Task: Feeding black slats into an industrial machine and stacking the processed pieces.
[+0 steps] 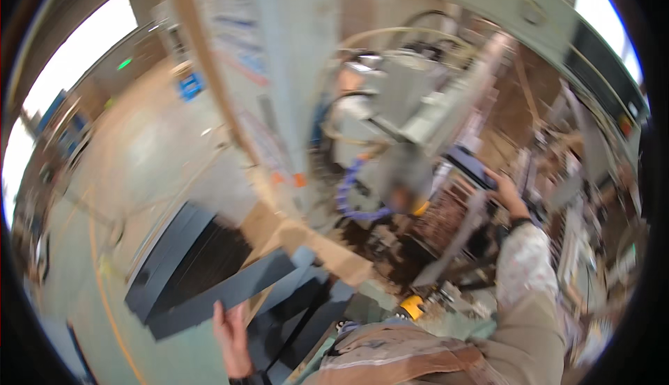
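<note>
My left hand [233,340] is at the lower left, its fingers stretched out at the near edge of a long flat grey metal strip [226,294]; no firm grip shows. This strip lies slantwise across a stack of dark grey strips [171,263]. More dark grey pieces [296,322] lie to the right of my left hand. Reaching out to the right, my right hand [507,195] is closed on the near end of a short dark bar [468,165]. The bar's far end is beside the machine, and motion blurs the details there.
A grey machine [404,96] with a purple segmented hose [345,193] stands ahead. Reddish-brown shavings [446,221] and scraps lie around its base. A tall pale panel [279,71] rises left of it. A brown cardboard edge [327,249] borders the strips. Far left sits a blue crate [188,87].
</note>
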The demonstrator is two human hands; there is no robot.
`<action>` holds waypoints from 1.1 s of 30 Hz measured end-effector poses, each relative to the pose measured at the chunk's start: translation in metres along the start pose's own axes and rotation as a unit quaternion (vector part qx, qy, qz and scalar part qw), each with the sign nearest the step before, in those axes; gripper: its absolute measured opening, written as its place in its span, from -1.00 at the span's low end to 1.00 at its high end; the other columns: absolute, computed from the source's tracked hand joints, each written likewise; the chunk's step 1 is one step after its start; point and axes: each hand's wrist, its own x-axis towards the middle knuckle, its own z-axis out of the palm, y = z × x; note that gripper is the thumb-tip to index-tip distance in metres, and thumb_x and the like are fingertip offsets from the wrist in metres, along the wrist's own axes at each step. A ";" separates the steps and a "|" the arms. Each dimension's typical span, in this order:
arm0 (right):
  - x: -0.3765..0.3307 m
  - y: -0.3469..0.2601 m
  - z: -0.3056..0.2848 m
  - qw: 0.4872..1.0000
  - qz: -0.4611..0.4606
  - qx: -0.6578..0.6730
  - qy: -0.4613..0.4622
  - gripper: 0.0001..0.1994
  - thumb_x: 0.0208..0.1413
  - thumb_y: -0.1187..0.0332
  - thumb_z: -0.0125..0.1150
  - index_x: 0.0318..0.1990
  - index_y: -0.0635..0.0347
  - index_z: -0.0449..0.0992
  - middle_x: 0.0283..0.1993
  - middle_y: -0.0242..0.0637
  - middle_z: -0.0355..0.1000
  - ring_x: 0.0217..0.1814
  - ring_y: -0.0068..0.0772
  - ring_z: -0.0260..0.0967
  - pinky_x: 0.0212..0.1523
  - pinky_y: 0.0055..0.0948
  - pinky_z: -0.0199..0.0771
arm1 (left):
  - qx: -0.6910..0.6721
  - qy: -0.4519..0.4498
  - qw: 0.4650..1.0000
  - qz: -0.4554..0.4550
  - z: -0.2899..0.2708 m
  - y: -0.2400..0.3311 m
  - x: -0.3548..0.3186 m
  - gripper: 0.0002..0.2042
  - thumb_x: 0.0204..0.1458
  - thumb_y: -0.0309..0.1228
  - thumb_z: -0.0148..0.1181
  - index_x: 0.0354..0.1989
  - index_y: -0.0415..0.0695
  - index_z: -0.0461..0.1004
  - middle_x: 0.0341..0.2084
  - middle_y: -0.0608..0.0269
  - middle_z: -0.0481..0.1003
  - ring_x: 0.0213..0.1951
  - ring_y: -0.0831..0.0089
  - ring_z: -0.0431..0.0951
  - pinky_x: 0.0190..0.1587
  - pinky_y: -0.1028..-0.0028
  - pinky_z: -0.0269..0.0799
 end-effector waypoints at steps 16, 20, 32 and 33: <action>-0.005 -0.005 0.000 0.997 0.059 0.038 0.027 -0.26 -0.27 0.24 0.50 0.19 -0.45 0.37 0.03 -0.04 0.36 0.14 0.06 0.29 0.16 -0.13 0.26 | 0.532 -0.171 0.775 0.295 -0.020 -0.029 0.026 -0.54 0.11 -0.52 0.18 0.19 -0.27 0.24 0.01 -0.14 0.41 0.03 0.26 0.42 0.09 0.42 0.37; -0.008 -0.012 0.000 0.994 0.104 0.043 0.004 -0.32 -0.23 0.21 0.47 0.16 -0.50 0.38 0.02 -0.22 0.37 0.23 -0.08 0.21 0.29 0.31 -0.08 | 0.211 -0.109 0.970 0.054 -0.024 -0.011 0.073 -0.52 0.07 -0.58 0.19 0.20 -0.24 0.26 -0.01 -0.17 0.42 0.00 0.26 0.45 0.06 0.41 0.43; -0.003 -0.010 0.014 0.980 -0.048 -0.050 0.187 -0.66 -0.04 0.33 0.17 -0.05 -0.07 0.58 -0.03 -0.10 0.44 0.08 -0.09 0.33 0.14 -0.20 0.28 | 0.576 -0.109 0.749 0.309 0.001 -0.007 -0.032 -0.47 0.15 -0.52 0.11 0.27 -0.32 0.08 -0.14 0.10 0.50 -0.16 0.49 0.50 -0.06 0.56 0.40; -0.002 -0.010 0.010 0.993 0.008 -0.047 0.111 -0.54 -0.23 0.36 0.34 -0.02 -0.08 0.56 -0.04 -0.15 0.45 0.09 -0.08 0.33 0.15 -0.22 0.28 | 0.572 -0.054 0.757 0.312 -0.012 -0.004 -0.035 -0.44 0.17 -0.46 0.10 0.29 -0.35 0.03 -0.14 0.13 0.46 -0.09 0.51 0.43 0.01 0.51 0.32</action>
